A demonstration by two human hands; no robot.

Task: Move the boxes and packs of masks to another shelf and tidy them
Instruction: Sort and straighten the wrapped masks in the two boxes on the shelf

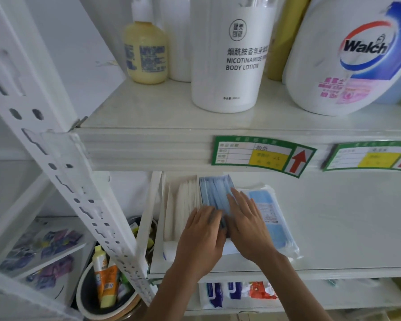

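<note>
The blue masks (214, 193) stand on edge in a row on the middle shelf (333, 228), at its left end, pressed against a row of white masks (185, 200) on their left. Both rows seem to sit in an open white box (158, 228) whose flap stands up at the far left. Just right of them a flat sealed pack (271, 218) of blue masks lies on the shelf, touching the row.

Your left hand (203, 237) lies flat, fingers together, on the near end of the blue and white rows. Your right hand (248, 223) is also flat and open, palm against the right face of the blue row and partly over the pack. Neither hand holds anything; both press the stack together. The hands are motion-blurred, so exact finger contact is hard to tell.

You appear to be in the tidying step: the masks are already on this shelf and you are squaring them up. Next, I judge, you need to push the blue row snug to the left so its ends line up with the white row, then set the pack straight beside it. Keep pressure even, or the loose upright masks may fan out or tip.

Above, the upper shelf (171, 112) carries a lotion bottle (232, 54), a yellow bottle (146, 52) and a Walch jug (347, 54). Green tags (262, 155) sit on its front edge. At lower left, a bucket (90, 295) holds tubes.
</note>
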